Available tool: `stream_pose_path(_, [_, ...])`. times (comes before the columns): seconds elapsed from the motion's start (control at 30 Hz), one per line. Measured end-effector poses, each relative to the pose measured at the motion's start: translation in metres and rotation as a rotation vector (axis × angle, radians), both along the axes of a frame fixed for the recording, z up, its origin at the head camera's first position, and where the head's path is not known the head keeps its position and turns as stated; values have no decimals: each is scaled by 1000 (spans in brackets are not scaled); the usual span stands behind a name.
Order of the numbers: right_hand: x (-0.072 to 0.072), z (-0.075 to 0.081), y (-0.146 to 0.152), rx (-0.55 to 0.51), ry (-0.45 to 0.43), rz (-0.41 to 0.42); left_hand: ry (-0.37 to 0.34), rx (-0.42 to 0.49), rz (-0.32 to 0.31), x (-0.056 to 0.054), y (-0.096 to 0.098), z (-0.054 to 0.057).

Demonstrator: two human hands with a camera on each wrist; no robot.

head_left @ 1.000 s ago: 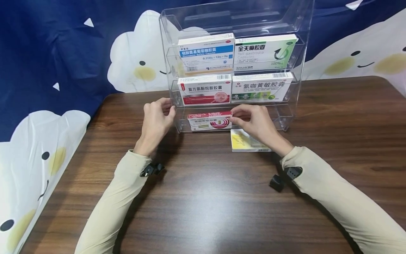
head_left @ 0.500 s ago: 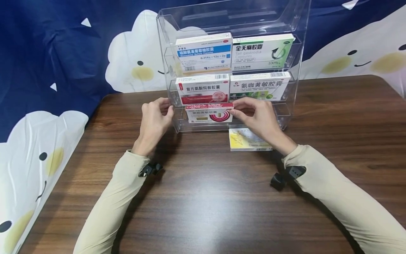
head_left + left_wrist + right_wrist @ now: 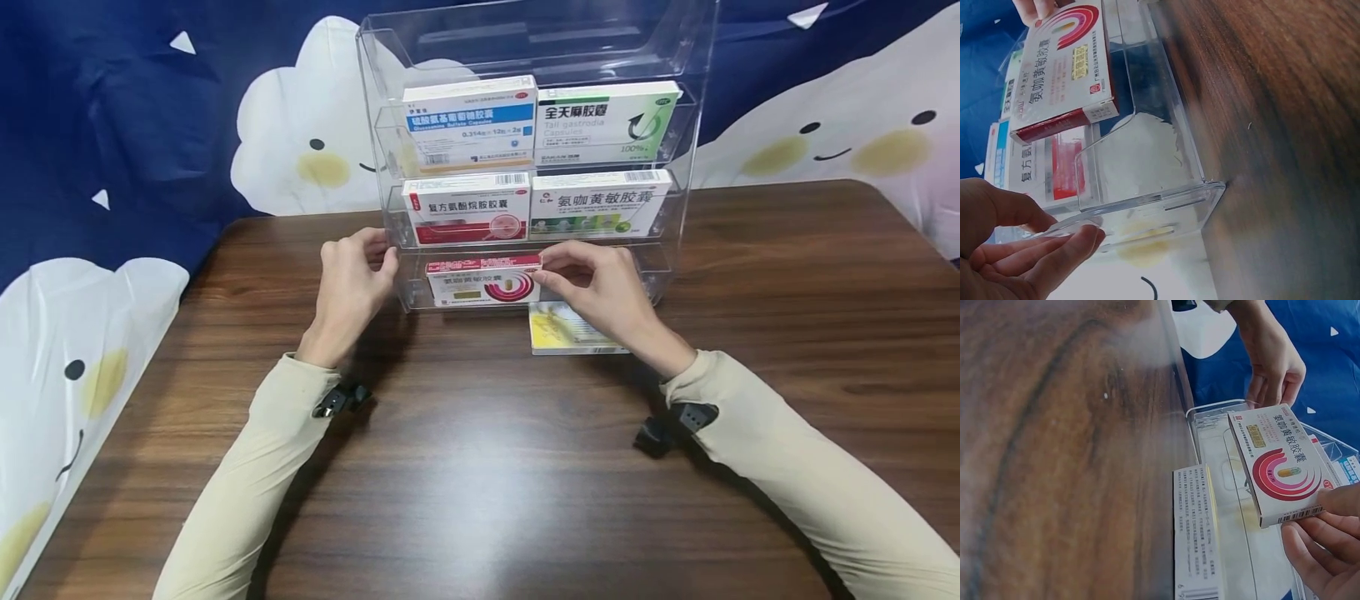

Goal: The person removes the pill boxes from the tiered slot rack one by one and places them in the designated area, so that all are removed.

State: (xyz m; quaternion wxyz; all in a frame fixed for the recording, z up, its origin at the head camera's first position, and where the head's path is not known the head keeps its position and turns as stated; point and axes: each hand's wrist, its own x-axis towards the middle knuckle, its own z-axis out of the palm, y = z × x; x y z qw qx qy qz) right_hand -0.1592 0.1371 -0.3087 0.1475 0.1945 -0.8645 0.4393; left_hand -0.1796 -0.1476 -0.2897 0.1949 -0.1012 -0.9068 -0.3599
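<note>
Two jobs going at once for me. My left grip (image 3: 349, 275) was pinching the clear rack (image 3: 600, 42) by its left side wall, thumb on one side, fingers on the other, I'd say so the thing didn't skate around on the tabletop (image 3: 450, 467). My right grip (image 3: 596, 287) was closed on the red-topped box (image 3: 480, 285) at its right end, thumb on the printed face, fingers behind. Holding it by the end made sense imo: the label faced me and the rest stayed clear of my fingers. The box was at the left half of the bottom tier (image 3: 651, 262), but I can't tell if its lower edge was actually resting in there.

Tiers above had labels facing near too, probably for easy reading: blue-striped box (image 3: 471, 125) and green-and-white box (image 3: 609, 125) higher up, red-banded box (image 3: 467, 210) and green-strip box (image 3: 600, 204) below. The yellow-and-white box (image 3: 570, 332) lay flat in front of the rack, partly under my right grip, loose.
</note>
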Motion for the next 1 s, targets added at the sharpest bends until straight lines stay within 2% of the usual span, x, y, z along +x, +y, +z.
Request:
stream_pose_path(0.13, [4, 0, 2, 4, 10, -11, 3, -17, -15, -1, 2, 0])
stream_pose_path(0.27, [4, -1, -4, -8, 5, 26, 15, -24, -3, 3, -4, 2])
stream_pose_path(0.4, [7, -3, -4, -29, -54, 57, 8, -3, -7, 6, -4, 3])
stream_pose_path(0.5, [12, -1, 2, -39, -102, 50, -3, 9, -26, 5, 4, 2])
stream_pose_path(0.67, [19, 2, -2, -25, -174, 73, -8, 7, -33, 3, 4, 3])
stream_pose_path(0.87, [21, 2, -6, 39, -312, 95, 1, 11, -23, 2, 3, 1])
stream_pose_path(1.0, [19, -2, -9, -47, -468, 144, 8, 2, -9, 3, 1, 1])
